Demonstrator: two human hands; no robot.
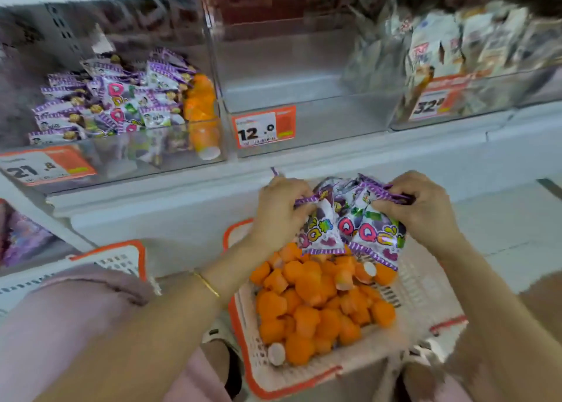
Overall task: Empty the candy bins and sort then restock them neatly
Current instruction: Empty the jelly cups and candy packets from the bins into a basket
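Note:
Both hands hold a bunch of purple-and-white candy packets (349,228) above a white basket with an orange rim (292,380). My left hand (278,213) grips the bunch's left side, my right hand (425,210) pinches its top right edge. Many orange jelly cups (316,307) lie in the basket under the packets. On the shelf, the left clear bin (127,155) holds more purple packets (103,100) and a few orange cups (200,103) at its right side. The middle bin (304,97), tagged 12.0, is empty.
A right-hand bin (474,97) holds white and silver packets behind a price tag. A second white basket (115,258) sits at the lower left beside my pink-clad knee. Price tags hang on the bin fronts. A white shelf ledge runs below the bins.

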